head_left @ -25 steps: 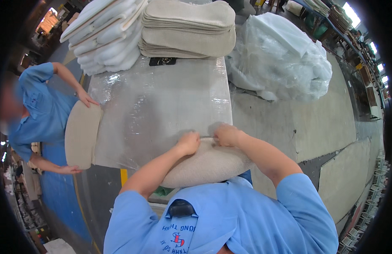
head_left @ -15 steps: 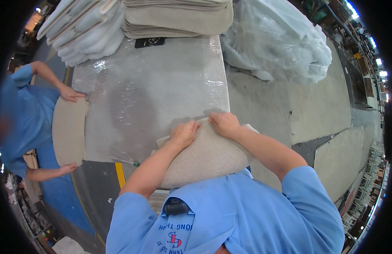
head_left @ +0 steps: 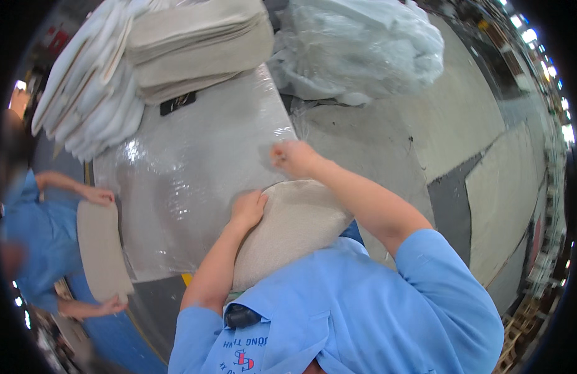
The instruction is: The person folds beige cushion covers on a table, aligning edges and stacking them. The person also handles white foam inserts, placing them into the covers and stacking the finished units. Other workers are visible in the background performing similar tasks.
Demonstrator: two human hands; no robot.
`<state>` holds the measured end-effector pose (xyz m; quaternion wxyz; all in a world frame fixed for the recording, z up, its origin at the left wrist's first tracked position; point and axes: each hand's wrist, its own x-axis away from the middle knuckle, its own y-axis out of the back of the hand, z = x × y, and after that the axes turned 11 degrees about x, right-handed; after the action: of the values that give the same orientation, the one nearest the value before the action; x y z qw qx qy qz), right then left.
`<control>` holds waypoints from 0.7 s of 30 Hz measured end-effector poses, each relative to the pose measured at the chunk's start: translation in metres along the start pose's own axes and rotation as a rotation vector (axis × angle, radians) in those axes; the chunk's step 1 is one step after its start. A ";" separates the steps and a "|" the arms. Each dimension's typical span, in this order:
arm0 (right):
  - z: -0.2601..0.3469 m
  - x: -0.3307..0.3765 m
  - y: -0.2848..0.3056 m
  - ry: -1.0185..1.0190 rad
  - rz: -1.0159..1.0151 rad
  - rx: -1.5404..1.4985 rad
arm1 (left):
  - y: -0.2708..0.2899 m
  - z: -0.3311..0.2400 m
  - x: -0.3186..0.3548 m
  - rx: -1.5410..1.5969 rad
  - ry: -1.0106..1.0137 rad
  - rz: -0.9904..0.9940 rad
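Note:
A beige fabric cushion (head_left: 291, 221) lies across my lap and against the near edge of the table. My left hand (head_left: 248, 210) grips its far left edge, the fingertips curled over the cloth. Just beyond the far edge of the cushion, apart from it, my right hand (head_left: 293, 158) is raised over the table's right edge. Its fingers are curled together and slightly blurred; whether something small is in them is hidden.
The table (head_left: 195, 156) is covered in clear plastic film. At its far end stand a stack of beige covers (head_left: 201, 50), white padding pieces (head_left: 92, 81) and a small black item (head_left: 177, 103). Beyond lies a plastic-wrapped bundle (head_left: 363, 50). At left, a co-worker holds another beige piece (head_left: 102, 249).
My right hand has let go of the cushion's edge and moved up and away from it. My left hand stays at the edge. The view has turned, shifting the stacks leftward.

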<state>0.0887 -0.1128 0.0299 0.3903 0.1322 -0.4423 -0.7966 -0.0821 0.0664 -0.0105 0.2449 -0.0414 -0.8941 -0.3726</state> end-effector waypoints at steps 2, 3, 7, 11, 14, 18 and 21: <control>-0.008 0.017 0.042 -0.057 -0.294 -0.306 | 0.011 -0.017 0.001 0.210 0.103 0.121; -0.015 0.031 0.062 -0.131 -0.356 -0.531 | 0.010 -0.020 -0.001 0.209 0.088 0.138; -0.096 0.138 0.065 -0.633 -0.333 -0.729 | -0.013 -0.031 -0.014 0.185 -0.088 0.131; -0.095 0.194 -0.041 -0.829 0.204 -0.673 | -0.017 -0.038 -0.037 0.285 -0.136 -0.051; -0.070 0.174 -0.089 -0.807 0.175 -1.017 | -0.021 -0.044 -0.056 0.437 -0.067 -0.122; -0.066 0.126 -0.089 -0.814 0.062 -1.257 | -0.022 -0.053 -0.080 0.606 0.060 -0.130; -0.083 0.105 -0.098 -0.887 -0.140 -1.340 | -0.023 -0.078 -0.098 0.417 0.016 -0.092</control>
<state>0.0159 -0.2108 -0.0829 0.1240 -0.4312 0.0249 -0.8934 0.0292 0.0070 -0.0241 0.2381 0.0539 -0.9508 -0.1906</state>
